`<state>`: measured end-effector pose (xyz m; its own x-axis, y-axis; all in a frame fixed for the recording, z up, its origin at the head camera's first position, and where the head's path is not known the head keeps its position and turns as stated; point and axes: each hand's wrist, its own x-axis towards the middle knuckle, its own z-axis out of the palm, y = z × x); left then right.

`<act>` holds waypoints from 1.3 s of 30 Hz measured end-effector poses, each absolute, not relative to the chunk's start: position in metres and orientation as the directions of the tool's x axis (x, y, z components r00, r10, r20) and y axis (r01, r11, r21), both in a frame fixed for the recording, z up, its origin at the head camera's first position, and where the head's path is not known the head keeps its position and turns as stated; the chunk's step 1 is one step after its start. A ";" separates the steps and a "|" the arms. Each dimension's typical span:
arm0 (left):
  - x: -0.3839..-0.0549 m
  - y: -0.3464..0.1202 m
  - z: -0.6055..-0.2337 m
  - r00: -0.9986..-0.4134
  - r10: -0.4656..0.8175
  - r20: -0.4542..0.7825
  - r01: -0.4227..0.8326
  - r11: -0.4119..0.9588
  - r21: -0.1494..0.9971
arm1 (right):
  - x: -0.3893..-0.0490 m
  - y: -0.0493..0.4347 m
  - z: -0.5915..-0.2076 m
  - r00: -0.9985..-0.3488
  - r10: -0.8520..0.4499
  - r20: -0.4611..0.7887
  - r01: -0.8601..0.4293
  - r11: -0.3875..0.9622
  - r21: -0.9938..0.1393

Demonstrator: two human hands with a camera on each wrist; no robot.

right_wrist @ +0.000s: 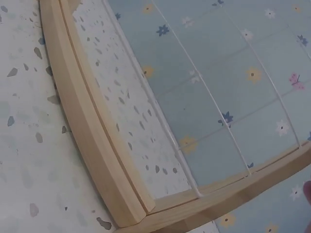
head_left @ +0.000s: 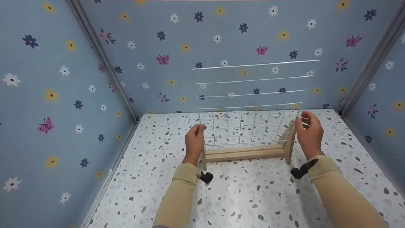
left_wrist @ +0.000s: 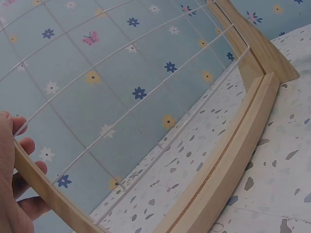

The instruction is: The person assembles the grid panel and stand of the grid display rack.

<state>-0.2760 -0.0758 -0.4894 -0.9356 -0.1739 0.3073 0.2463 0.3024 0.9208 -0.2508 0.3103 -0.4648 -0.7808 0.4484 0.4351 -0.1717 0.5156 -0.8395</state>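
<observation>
A white wire grid rack (head_left: 242, 128) stands upright between two wooden sides, joined low down by a grooved wooden crossbar (head_left: 246, 153). My left hand (head_left: 193, 142) grips the rack's left edge, thumb and forefinger together at the wire. In the left wrist view its fingers (left_wrist: 34, 206) wrap behind the left wooden side (left_wrist: 58, 201). At the opposite end, my right hand (head_left: 310, 134) is beside the top of the right wooden side (head_left: 289, 142), thumb close to the wire's edge, fingers loosely bent with a gap showing. Only a fingertip (right_wrist: 307, 190) of it enters the right wrist view.
The rack stands on a white speckled tabletop (head_left: 246, 202). Blue flowered panels (head_left: 221, 38) enclose the back and both sides, meeting at grey metal corner posts (head_left: 101, 57). Black wrist cameras (head_left: 207, 177) sit at both cuffs.
</observation>
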 end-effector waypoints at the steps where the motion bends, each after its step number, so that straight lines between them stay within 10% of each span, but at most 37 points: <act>1: -0.276 -0.076 -0.489 -0.935 -0.175 0.308 0.247 0.302 0.921 | -0.252 0.313 -0.466 -0.808 0.421 0.411 -0.155 0.522 -0.839; 39: -0.271 -0.074 -0.491 -0.887 -0.154 0.435 0.355 0.376 0.856 | -0.255 0.303 -0.473 -0.824 0.443 0.352 -0.051 0.562 -0.826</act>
<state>-0.2711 -0.0739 -0.4912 -0.8871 -0.1543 0.4350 0.3545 0.3757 0.8563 -0.2555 0.3029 -0.4726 -0.8244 0.4429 0.3523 -0.0511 0.5617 -0.8258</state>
